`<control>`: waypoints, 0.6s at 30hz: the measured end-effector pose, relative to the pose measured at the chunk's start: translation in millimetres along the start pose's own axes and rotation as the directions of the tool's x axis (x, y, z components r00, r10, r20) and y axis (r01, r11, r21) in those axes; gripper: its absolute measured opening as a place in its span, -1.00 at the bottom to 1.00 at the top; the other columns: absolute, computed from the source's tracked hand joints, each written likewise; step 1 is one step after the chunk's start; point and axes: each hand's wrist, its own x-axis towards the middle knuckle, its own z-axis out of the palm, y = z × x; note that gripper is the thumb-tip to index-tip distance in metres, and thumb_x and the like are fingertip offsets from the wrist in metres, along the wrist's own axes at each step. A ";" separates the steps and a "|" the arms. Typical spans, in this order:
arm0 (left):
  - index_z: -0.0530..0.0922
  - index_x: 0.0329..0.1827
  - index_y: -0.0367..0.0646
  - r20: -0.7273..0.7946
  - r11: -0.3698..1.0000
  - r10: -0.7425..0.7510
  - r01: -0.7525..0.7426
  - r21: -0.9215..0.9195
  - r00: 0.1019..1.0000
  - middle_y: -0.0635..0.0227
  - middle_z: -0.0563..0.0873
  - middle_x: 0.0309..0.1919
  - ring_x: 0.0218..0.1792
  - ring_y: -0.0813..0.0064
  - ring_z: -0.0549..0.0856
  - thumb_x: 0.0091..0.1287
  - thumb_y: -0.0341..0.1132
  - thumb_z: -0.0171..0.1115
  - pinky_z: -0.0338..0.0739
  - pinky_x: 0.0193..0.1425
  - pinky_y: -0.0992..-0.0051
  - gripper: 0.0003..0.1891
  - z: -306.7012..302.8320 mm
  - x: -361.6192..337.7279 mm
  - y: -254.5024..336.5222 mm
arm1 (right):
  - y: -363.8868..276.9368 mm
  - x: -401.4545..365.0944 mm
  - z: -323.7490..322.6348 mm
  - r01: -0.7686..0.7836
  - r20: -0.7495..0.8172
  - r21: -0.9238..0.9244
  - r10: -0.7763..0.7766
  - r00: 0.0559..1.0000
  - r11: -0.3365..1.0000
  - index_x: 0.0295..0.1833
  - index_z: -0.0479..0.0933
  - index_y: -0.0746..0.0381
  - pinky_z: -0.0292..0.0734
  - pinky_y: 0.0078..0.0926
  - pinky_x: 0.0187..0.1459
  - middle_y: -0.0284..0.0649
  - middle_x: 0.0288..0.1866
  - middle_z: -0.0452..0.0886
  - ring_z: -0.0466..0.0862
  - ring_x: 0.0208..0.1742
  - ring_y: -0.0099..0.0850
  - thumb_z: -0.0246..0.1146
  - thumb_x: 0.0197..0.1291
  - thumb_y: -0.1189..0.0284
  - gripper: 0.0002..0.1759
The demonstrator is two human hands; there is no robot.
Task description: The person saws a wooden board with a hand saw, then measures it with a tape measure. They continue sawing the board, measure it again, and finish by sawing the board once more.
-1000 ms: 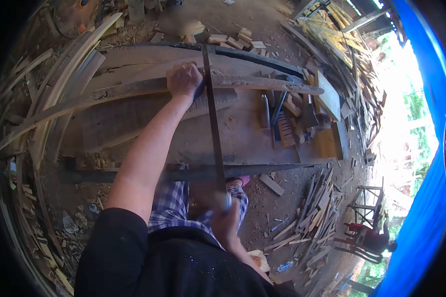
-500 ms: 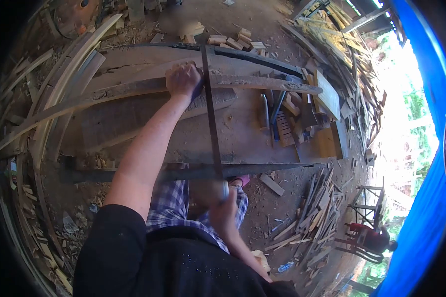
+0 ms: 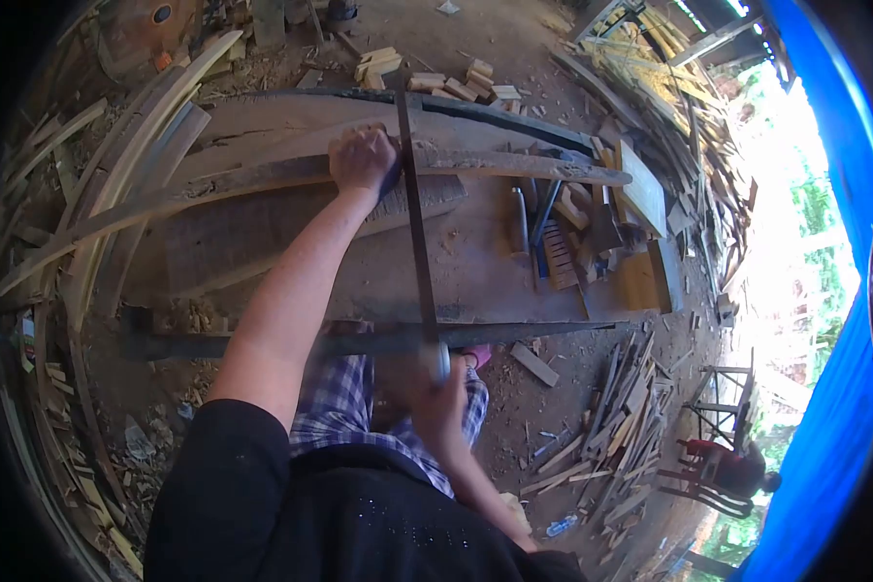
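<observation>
My left hand (image 3: 363, 158) is closed around a long narrow wooden strip (image 3: 262, 175) and presses it down on the work table (image 3: 359, 267). Just right of those fingers, the dark, thin blade of a handsaw (image 3: 414, 213) crosses the strip, seen nearly edge-on. Its far end points away from me, past the table's back edge. Close to my lap, my right hand (image 3: 439, 412) is wrapped round the saw's handle, partly smeared by motion. A wide dark board (image 3: 233, 238) lies under the strip.
Chisels and other hand tools (image 3: 543, 228) lie at the table's right side, beside wood blocks (image 3: 640, 194). Long planks (image 3: 131, 160) lean at the left. Scrap sticks (image 3: 611, 417) cover the floor on the right. A person (image 3: 737, 470) sits on a chair far right.
The saw and my right hand have shifted slightly away from me. My left hand remains on the wooden strip.
</observation>
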 end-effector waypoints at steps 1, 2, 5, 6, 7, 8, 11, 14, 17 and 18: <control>0.72 -0.19 -0.01 -0.059 0.999 0.041 -0.040 0.021 0.997 0.20 0.76 -0.13 0.00 0.21 0.67 0.29 -0.21 -0.03 0.44 0.10 0.16 -0.70 3.1 -2.5 -1.0 | -9.5 36.1 18.5 -0.035 0.015 -0.069 0.036 0.999 0.997 -0.04 0.38 0.32 0.52 -0.12 -0.36 0.17 -0.38 0.58 0.66 -0.32 0.13 0.23 0.34 0.44 -0.78; 0.72 -0.19 0.00 -0.123 0.996 0.082 -0.076 0.049 0.989 0.20 0.76 -0.13 0.00 0.21 0.68 0.29 -0.22 -0.03 0.44 0.09 0.16 -0.70 3.9 -2.4 -2.5 | -19.2 67.1 33.0 -0.065 0.030 -0.132 0.070 0.997 0.989 -0.07 0.34 0.31 0.48 -0.06 -0.38 0.22 -0.40 0.55 0.61 -0.32 0.24 0.22 0.36 0.41 -0.76; 0.72 -0.19 -0.01 -0.081 0.999 0.034 -0.033 0.012 0.996 0.20 0.76 -0.13 -0.01 0.21 0.68 0.30 -0.22 -0.04 0.44 0.08 0.17 -0.69 4.9 2.5 -2.8 | -23.6 100.9 45.3 0.014 0.054 -0.017 -0.013 0.998 1.000 -0.12 0.29 0.31 0.43 0.02 -0.38 0.28 -0.40 0.50 0.51 -0.27 0.35 0.20 0.37 0.37 -0.74; 0.72 -0.19 -0.01 -0.079 0.999 0.036 -0.036 0.004 0.996 0.20 0.76 -0.13 -0.01 0.21 0.68 0.30 -0.22 -0.04 0.44 0.08 0.17 -0.69 12.1 4.4 -3.7 | -20.6 89.4 37.0 0.020 0.037 -0.027 -0.019 0.999 0.999 -0.09 0.31 0.31 0.45 -0.02 -0.38 0.24 -0.42 0.51 0.55 -0.31 0.29 0.20 0.36 0.39 -0.75; 0.72 -0.20 -0.01 -0.136 0.998 0.028 -0.035 -0.047 0.990 0.20 0.76 -0.14 -0.01 0.21 0.68 0.29 -0.22 -0.04 0.44 0.08 0.17 -0.69 21.2 5.7 -8.9 | -14.1 63.6 25.2 0.023 0.024 -0.041 -0.022 0.999 0.999 -0.06 0.34 0.32 0.48 -0.05 -0.38 0.20 -0.43 0.53 0.60 -0.35 0.24 0.21 0.36 0.41 -0.76; 0.72 -0.20 -0.01 -0.196 0.995 0.013 -0.032 -0.097 0.981 0.20 0.76 -0.14 -0.01 0.21 0.68 0.29 -0.22 -0.04 0.44 0.07 0.17 -0.69 27.5 7.8 -12.4 | 4.3 31.5 16.5 0.094 -0.004 -0.009 -0.094 0.996 0.996 -0.03 0.36 0.32 0.50 -0.10 -0.38 0.15 -0.42 0.55 0.64 -0.36 0.14 0.21 0.36 0.43 -0.77; 0.72 -0.21 0.00 -0.110 1.000 -0.004 0.001 -0.023 0.994 0.23 0.76 -0.15 -0.01 0.22 0.68 0.28 -0.22 -0.04 0.45 0.06 0.16 -0.69 10.1 0.0 -4.7 | 31.2 -54.2 -13.8 0.088 -0.007 -0.039 -0.088 0.996 0.995 0.05 0.42 0.34 0.54 -0.24 -0.37 0.04 -0.36 0.60 0.70 -0.37 -0.17 0.22 0.34 0.50 -0.76; 0.73 -0.26 0.01 -0.106 0.999 0.033 -0.029 0.036 0.994 0.22 0.77 -0.21 -0.03 0.24 0.69 0.26 -0.24 -0.04 0.46 0.05 0.17 -0.70 11.8 1.7 -6.9 | 7.4 -33.9 -9.8 0.045 0.022 -0.040 -0.044 0.999 0.998 0.02 0.39 0.33 0.53 -0.19 -0.36 0.10 -0.33 0.59 0.70 -0.33 -0.03 0.21 0.35 0.48 -0.77; 0.68 -0.17 -0.02 -0.130 0.995 0.087 -0.093 -0.036 0.988 0.13 0.74 -0.12 0.01 0.14 0.68 0.37 -0.11 -0.22 0.44 0.14 0.16 -0.57 15.6 4.6 -11.0 | -4.8 34.5 26.6 -0.041 0.040 -0.033 0.042 0.998 0.999 -0.02 0.36 0.32 0.52 -0.14 -0.35 0.15 -0.33 0.58 0.67 -0.30 0.11 0.20 0.35 0.45 -0.78; 0.68 -0.17 -0.02 -0.149 0.994 0.098 -0.103 -0.030 0.984 0.13 0.74 -0.12 0.01 0.14 0.68 0.37 -0.11 -0.22 0.44 0.14 0.16 -0.57 22.0 9.2 -14.9 | -8.4 50.8 35.0 -0.052 0.050 -0.052 0.054 0.997 0.997 -0.04 0.35 0.32 0.51 -0.13 -0.34 0.15 -0.34 0.57 0.64 -0.30 0.16 0.20 0.35 0.44 -0.77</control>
